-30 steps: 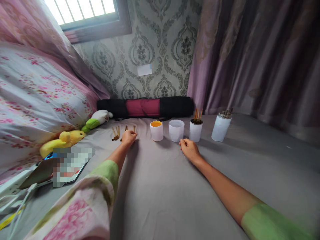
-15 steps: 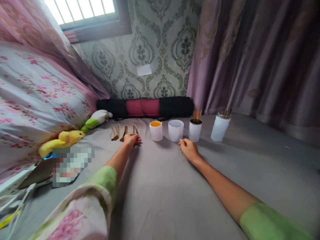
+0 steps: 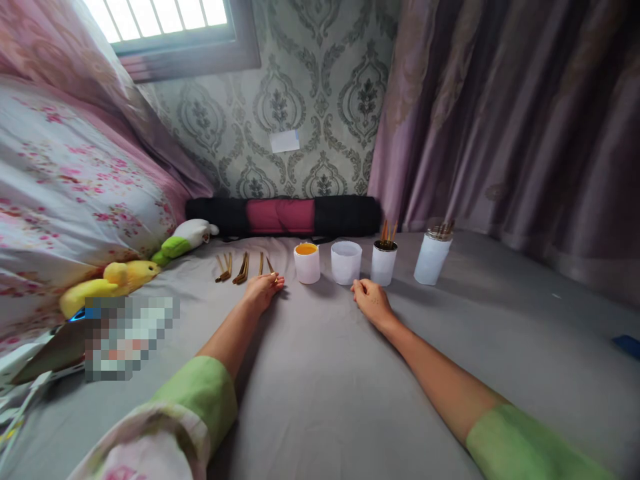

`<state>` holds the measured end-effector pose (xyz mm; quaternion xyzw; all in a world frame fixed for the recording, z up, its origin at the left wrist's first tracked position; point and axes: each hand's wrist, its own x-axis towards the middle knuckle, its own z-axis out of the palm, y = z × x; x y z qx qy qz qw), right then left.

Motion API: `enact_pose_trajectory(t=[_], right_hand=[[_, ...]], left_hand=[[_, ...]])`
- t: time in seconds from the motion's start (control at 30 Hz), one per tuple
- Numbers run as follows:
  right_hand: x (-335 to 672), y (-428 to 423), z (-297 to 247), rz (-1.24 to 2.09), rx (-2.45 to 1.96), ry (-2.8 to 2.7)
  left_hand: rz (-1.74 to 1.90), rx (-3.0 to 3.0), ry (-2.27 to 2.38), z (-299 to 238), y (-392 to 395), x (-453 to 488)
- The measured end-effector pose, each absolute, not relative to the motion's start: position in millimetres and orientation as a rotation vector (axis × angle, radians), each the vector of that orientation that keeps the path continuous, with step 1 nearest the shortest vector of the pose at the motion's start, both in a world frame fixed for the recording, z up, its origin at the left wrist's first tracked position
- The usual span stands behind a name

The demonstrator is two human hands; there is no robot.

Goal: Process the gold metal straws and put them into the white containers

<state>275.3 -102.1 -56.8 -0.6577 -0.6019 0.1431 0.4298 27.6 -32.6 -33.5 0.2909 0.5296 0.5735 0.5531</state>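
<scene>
My left hand (image 3: 263, 291) rests on the grey sheet with its fingers bent round the lower end of a thin brown stick (image 3: 271, 265). Another thin stick (image 3: 261, 263) lies just behind the hand, its lower end hidden. To the left are two small bundles of similar sticks, one nearer (image 3: 241, 268) and one farther out (image 3: 225, 268). My right hand (image 3: 371, 301) is closed on the sheet in front of a translucent white cup (image 3: 346, 264); the inside of its fingers is hidden. Close behind it stands a white container with sticks in it (image 3: 383, 265).
A white cup with an orange inside (image 3: 307, 267) stands left of the translucent one. Farther right is a taller white container of sticks (image 3: 433, 260). A black and maroon roll (image 3: 283, 217) lies along the wall. Plush toys (image 3: 131, 272) and a power strip are at left.
The view has shifted slightly, and a blue object now shows at the right edge. By my left hand, the two sticks stand farther apart. My right hand stays closed by the cups.
</scene>
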Motion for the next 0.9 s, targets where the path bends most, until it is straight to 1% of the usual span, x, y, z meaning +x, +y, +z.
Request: enact_pose_trajectory(t=[0.43, 0.9], right_hand=[[277.3, -100.8, -59.6, 0.363, -1.645, -1.507], [276.2, -103.7, -54.4, 0.411, -1.623, -1.527]], left_hand=[[1.350, 0.613, 1.089, -31.6, -52.8, 36.7], [1.316, 0.673, 0.946, -37.8, -78.3, 49.3]])
